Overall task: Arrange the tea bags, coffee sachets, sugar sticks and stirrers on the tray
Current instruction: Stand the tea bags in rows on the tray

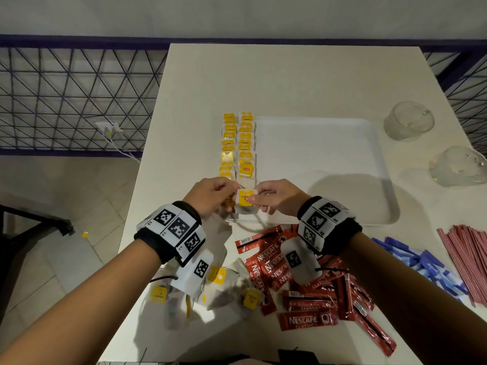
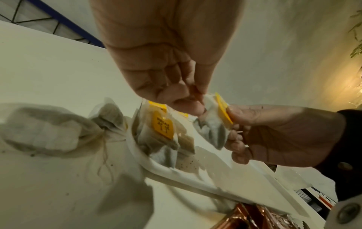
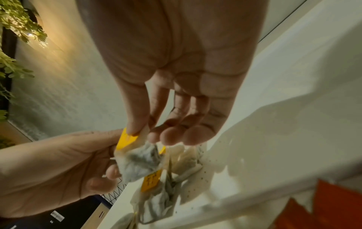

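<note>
Tea bag (image 1: 245, 204), a white paper pouch with a square yellow tag, held above the near-left corner of the white rectangular plastic tray (image 1: 379, 180). The right hand (image 1: 276, 197) pinches its tag between thumb and forefinger (other fingers loosely curled beneath); the left hand (image 1: 210, 194) pinches the opposite edge with curled fingertips. Just beyond the hands, two rows of yellow-tagged tea bags (image 1: 238, 146) lie along the tray's left side. Nearer the person, on the white table (image 1: 290, 83): loose tea bags (image 1: 232, 285) under the left forearm, red coffee sachets (image 1: 311, 306) under the right. Blue sugar sticks (image 1: 427, 262) and red-striped stirrers (image 1: 466, 254) lie right. Two clear glasses (image 1: 408, 123) stand beyond the tray's right edge.
</note>
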The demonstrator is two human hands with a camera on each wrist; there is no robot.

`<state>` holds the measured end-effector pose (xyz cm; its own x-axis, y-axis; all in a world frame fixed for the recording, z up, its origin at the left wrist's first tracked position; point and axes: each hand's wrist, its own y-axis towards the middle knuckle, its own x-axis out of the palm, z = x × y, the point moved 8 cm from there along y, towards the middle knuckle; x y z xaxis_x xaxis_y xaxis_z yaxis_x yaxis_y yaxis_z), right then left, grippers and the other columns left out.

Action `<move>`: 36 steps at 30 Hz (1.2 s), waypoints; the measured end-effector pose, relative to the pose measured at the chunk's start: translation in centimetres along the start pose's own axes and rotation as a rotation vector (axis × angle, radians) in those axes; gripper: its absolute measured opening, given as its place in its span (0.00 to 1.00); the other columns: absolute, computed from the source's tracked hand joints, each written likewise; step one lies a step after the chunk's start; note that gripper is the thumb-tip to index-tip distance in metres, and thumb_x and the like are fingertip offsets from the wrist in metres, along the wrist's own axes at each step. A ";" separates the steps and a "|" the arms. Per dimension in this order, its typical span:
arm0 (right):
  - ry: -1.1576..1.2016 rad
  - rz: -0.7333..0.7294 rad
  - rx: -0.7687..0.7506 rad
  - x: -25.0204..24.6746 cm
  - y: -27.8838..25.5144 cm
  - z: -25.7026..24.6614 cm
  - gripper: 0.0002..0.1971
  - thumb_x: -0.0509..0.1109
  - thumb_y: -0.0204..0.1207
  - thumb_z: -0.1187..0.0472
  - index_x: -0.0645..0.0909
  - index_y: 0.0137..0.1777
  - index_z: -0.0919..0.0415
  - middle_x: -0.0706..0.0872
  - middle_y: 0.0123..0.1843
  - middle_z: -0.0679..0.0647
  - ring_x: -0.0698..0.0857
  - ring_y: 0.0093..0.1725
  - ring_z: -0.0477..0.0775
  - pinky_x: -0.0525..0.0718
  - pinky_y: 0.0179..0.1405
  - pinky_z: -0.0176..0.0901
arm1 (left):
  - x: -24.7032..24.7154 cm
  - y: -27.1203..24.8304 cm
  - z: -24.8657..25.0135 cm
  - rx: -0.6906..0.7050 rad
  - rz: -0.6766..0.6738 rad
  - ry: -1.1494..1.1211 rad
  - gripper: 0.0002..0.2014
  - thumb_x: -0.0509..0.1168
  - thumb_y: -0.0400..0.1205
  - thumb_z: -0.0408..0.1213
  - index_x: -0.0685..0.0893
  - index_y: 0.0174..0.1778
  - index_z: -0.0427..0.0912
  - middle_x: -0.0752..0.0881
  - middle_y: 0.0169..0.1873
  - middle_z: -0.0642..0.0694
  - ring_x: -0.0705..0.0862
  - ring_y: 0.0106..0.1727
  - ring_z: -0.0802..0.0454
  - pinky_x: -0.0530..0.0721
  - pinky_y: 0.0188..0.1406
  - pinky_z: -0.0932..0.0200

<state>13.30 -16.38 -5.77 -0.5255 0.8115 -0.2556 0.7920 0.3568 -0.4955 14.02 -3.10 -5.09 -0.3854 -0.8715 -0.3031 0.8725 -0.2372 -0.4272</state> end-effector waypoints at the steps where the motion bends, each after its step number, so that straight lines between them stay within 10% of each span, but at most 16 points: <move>1: -0.002 -0.018 -0.007 0.0 0.0 -0.2 0.07 0.69 0.77 0.59 0.79 0.37 0.54 0.78 0.28 0.49 0.76 0.28 0.43 0.74 0.32 0.34 | -0.1 0.1 0.1 0.019 -0.004 -0.036 0.11 0.60 0.84 0.36 0.84 0.37 0.46 0.86 0.33 0.49 0.81 0.21 0.62 0.77 0.27 0.67; 7: 0.082 -0.013 -0.020 -0.6 0.6 -0.3 0.06 0.69 0.77 0.59 0.80 0.38 0.53 0.82 0.32 0.52 0.78 0.30 0.43 0.76 0.32 0.33 | 0.5 0.7 -0.5 0.026 -0.109 0.068 0.09 0.61 0.83 0.33 0.87 0.43 0.44 0.81 0.19 0.55 0.77 0.21 0.64 0.75 0.28 0.71; 13: 0.085 0.049 0.021 -0.8 1.1 0.9 0.09 0.67 0.78 0.59 0.77 0.36 0.54 0.82 0.31 0.48 0.78 0.30 0.45 0.76 0.31 0.34 | 2.8 0.1 -0.2 0.100 -0.304 0.473 0.16 0.55 0.79 0.39 0.82 0.41 0.30 0.76 0.39 0.47 0.74 0.44 0.52 0.72 0.49 0.61; 17: 0.034 0.087 0.077 -0.3 1.4 2.2 0.10 0.68 0.77 0.58 0.77 0.34 0.54 0.82 0.30 0.47 0.78 0.27 0.44 0.76 0.32 0.36 | 3.1 0.1 -0.9 0.036 -0.364 0.663 0.14 0.57 0.75 0.49 0.74 0.30 0.42 0.73 0.40 0.47 0.75 0.47 0.47 0.73 0.53 0.57; 22: -0.005 0.127 0.143 0.1 1.8 3.1 0.08 0.70 0.76 0.57 0.77 0.37 0.54 0.84 0.30 0.49 0.76 0.25 0.42 0.72 0.27 0.33 | 1.8 0.2 -0.6 -0.001 -0.273 0.801 0.24 0.58 0.72 0.60 0.87 0.37 0.41 0.78 0.40 0.46 0.79 0.47 0.47 0.79 0.51 0.52; 27: -0.121 0.164 0.168 -0.9 2.5 2.4 0.09 0.70 0.75 0.56 0.76 0.35 0.52 0.84 0.30 0.47 0.79 0.31 0.45 0.78 0.40 0.41 | 0.9 0.8 1.2 -0.003 -0.086 0.938 0.16 0.63 0.79 0.56 0.74 0.32 0.50 0.72 0.44 0.52 0.76 0.46 0.51 0.71 0.45 0.57; 36: -0.066 0.279 0.126 -3.2 3.6 0.1 0.08 0.70 0.75 0.54 0.74 0.37 0.51 0.83 0.30 0.50 0.78 0.28 0.49 0.76 0.28 0.38 | 2.3 1.6 0.9 -0.016 -0.089 1.117 0.25 0.63 0.79 0.56 0.75 0.67 0.45 0.71 0.64 0.44 0.74 0.63 0.45 0.77 0.53 0.51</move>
<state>17.78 -17.72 -6.84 -0.3152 0.8368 -0.4476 0.8660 0.0608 -0.4963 14.81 -5.84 -5.71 -0.5064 0.0243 -0.8620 0.8276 -0.2671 -0.4937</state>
